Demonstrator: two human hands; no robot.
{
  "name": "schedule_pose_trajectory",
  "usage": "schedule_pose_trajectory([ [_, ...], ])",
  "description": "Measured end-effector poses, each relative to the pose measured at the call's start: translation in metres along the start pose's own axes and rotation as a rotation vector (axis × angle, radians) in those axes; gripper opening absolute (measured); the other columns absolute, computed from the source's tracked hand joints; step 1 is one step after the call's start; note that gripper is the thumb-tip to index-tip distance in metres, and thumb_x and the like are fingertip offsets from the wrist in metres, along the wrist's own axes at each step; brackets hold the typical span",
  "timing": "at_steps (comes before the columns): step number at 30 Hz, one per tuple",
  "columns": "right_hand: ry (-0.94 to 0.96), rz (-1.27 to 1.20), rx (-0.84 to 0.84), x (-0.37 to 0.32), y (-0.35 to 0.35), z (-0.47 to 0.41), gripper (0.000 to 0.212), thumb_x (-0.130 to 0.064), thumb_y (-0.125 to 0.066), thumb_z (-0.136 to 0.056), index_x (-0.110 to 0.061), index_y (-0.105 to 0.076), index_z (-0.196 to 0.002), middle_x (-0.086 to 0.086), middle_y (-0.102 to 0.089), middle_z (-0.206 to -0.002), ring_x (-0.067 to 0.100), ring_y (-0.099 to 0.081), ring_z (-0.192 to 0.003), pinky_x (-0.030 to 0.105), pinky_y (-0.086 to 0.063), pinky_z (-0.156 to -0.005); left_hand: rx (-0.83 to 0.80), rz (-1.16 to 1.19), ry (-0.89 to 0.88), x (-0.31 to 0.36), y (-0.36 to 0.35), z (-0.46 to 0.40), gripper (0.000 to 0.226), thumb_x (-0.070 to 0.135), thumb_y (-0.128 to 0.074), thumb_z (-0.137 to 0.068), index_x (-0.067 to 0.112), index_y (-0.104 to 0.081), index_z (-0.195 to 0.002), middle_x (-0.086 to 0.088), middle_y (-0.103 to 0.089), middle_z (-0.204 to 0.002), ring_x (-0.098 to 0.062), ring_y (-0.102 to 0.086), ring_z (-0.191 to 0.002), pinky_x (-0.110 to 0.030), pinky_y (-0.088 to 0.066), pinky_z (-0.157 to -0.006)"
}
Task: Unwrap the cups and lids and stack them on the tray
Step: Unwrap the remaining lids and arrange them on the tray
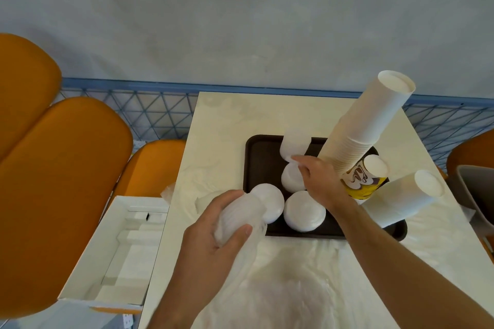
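**Hands stacking white lids on a dark tray**

At the centre of the frame, a dark brown tray [256, 157] sits on a pale table [213, 125]. On the tray stand several short stacks of white lids [304, 209], packed close together. A tall stack of white paper cups [366, 125] rises from the tray's right side, leaning toward the upper right; its lowest cup carries a yellow printed design. A shorter cup stack [401, 200] leans out to the right, just beside it.

The left hand [213, 243], lower centre, has its fingers and thumb curled around a wrapped sleeve of lids [240, 218], whose far end reaches over the tray's near edge. The right hand [318, 176] reaches across the tray, fingertips on a lid stack at its middle; whether it grips cannot be told.

Crumpled clear plastic wrap [288, 283] covers the table's near part. At lower left lies an open white box [125, 246], beside orange chairs [53, 168]. A blue mesh fence [149, 112] runs behind.
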State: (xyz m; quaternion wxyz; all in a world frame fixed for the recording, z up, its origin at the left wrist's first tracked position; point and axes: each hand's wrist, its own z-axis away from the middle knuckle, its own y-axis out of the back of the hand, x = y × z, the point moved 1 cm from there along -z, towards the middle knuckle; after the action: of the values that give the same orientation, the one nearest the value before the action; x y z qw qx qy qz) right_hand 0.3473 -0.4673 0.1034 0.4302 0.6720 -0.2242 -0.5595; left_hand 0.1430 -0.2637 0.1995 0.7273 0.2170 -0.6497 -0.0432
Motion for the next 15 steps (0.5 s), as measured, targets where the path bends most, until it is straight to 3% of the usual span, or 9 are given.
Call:
schedule_pose_trajectory([
  [2,0.018,0.085,-0.035,0.008,-0.010,-0.003,0.037,-0.011,-0.043,-0.107,-0.019,-0.061,-0.138,0.005,-0.062,-0.140,0.022,-0.059,-0.125,0.034,-0.052,-0.101,0.007,0.003,-0.005,-0.001,0.002,0.001,0.042,0.030,-0.072,-0.086,0.056,-0.051,-0.111,0.050,-0.050,-0.111,0.021,-0.046,-0.109,0.004,-0.040,-0.074],
  [6,-0.032,0.242,-0.099,0.013,-0.016,-0.003,0.039,-0.012,-0.045,-0.106,-0.018,-0.056,-0.142,0.005,-0.054,-0.148,0.024,-0.055,-0.130,0.034,-0.053,-0.098,0.019,0.001,0.016,-0.002,0.005,0.001,0.041,0.028,-0.073,-0.085,0.054,-0.050,-0.106,0.055,-0.048,-0.104,0.026,-0.044,-0.106,0.007,-0.037,-0.073],
  [11,-0.116,0.240,-0.164,0.015,-0.018,-0.001,0.052,-0.033,-0.069,-0.094,-0.017,-0.055,-0.142,0.003,-0.049,-0.151,0.023,-0.049,-0.133,0.037,-0.048,-0.104,0.023,-0.006,0.031,-0.002,0.006,0.000,0.039,0.030,-0.073,-0.085,0.055,-0.049,-0.103,0.058,-0.046,-0.101,0.028,-0.043,-0.104,0.007,-0.036,-0.071],
  [15,-0.124,0.275,-0.173,0.014,-0.017,-0.004,0.049,-0.033,-0.076,-0.088,-0.018,-0.061,-0.133,0.002,-0.053,-0.145,0.021,-0.054,-0.125,0.034,-0.051,-0.099,0.021,-0.021,0.025,0.000,0.005,0.000,0.039,0.030,-0.073,-0.086,0.055,-0.048,-0.102,0.061,-0.043,-0.098,0.031,-0.041,-0.102,0.008,-0.035,-0.069],
])
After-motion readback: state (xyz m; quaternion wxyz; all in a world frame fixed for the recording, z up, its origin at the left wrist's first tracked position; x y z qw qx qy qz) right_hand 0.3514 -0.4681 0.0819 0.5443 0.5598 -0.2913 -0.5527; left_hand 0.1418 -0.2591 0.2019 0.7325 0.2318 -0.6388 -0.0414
